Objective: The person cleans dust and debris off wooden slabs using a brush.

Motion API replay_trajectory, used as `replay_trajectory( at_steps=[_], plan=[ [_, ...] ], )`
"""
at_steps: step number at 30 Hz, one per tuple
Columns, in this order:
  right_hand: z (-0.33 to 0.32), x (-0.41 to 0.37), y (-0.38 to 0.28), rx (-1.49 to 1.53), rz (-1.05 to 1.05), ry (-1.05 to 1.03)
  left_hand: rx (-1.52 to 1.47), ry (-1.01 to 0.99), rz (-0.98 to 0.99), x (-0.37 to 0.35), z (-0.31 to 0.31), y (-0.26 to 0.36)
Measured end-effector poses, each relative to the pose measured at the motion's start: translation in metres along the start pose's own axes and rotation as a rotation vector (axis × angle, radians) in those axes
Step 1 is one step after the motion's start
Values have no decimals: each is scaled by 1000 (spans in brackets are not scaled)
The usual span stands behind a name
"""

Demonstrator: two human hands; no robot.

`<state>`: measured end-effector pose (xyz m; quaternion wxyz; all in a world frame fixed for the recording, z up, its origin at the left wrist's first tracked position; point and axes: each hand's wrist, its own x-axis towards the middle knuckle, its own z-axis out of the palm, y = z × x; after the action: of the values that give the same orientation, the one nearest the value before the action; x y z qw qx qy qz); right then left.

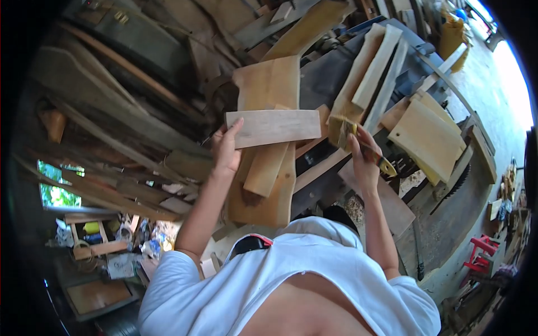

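Observation:
My left hand (227, 148) is closed on the left end of a pale, short wooden board (274, 127), its thumb on the upper face. The board lies level across larger yellowish planks (269, 84); whether it touches them I cannot tell. To the right, my right hand (365, 159) is closed round a brush (381, 162) with a yellow and dark handle. Its bristles (343, 131) point left, a little beyond the board's right end. Beneath the held board, a smaller plank (266, 171) rests at a slant on a wide board (260, 210).
Long narrow planks (378, 67) lean at the upper right. Square-cut boards (428, 137) lie near a toothed saw blade (457, 182). More timber (101, 78) is stacked at the left. A red stool (481, 252) stands on the floor at the far right.

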<state>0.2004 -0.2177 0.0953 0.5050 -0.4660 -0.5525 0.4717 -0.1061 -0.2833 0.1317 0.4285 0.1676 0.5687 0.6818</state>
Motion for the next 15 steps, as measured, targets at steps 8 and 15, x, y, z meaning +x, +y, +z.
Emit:
replay_trajectory(
  at_steps=[8, 15],
  plan=[
    [111, -44, -39, -303, -528, -413, -276, -12, -61, -74, -14, -26],
    [106, -29, -22, 157, 52, -430, -289, 38, -115, -78, -9, -13]
  ],
)
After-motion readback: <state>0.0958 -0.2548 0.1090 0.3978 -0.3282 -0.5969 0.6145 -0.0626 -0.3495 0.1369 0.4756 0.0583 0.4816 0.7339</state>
